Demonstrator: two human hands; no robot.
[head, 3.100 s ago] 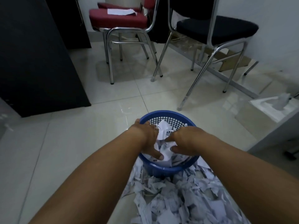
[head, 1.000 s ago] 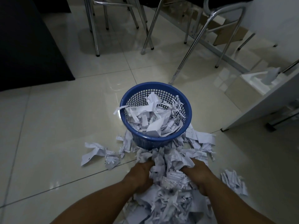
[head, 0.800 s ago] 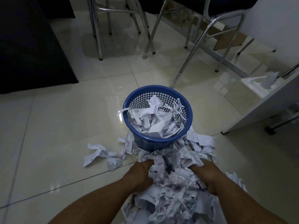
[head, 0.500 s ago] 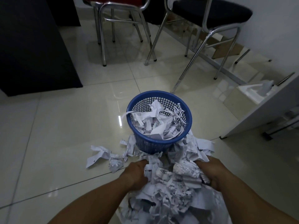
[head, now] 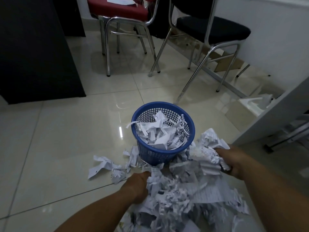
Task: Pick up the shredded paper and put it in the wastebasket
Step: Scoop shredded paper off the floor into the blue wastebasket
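Note right hand (head: pixel 234 162) clenched on a wad of paper (head: pixel 206 153) just right of basket (head: pixel 157 155); left hand (head: pixel 138 183) sunk in the floor pile (head: pixel 180 196), grip impossible to tell. Expect strips to spill on lifting: loose wad, basket near full. Avoid tipping the light basket. Keep clear of chair legs (head: pixel 190 81) beyond; use open floor (head: pixel 58 148) at left.

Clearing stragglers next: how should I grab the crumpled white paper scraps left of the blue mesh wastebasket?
Come from above with the nearer left hand and rake the crumpled white paper scraps together from their far-left edge toward the blue mesh wastebasket, then grip the bunch. They lie loose and spread on the tiled floor, so pinching one piece would likely leave others.
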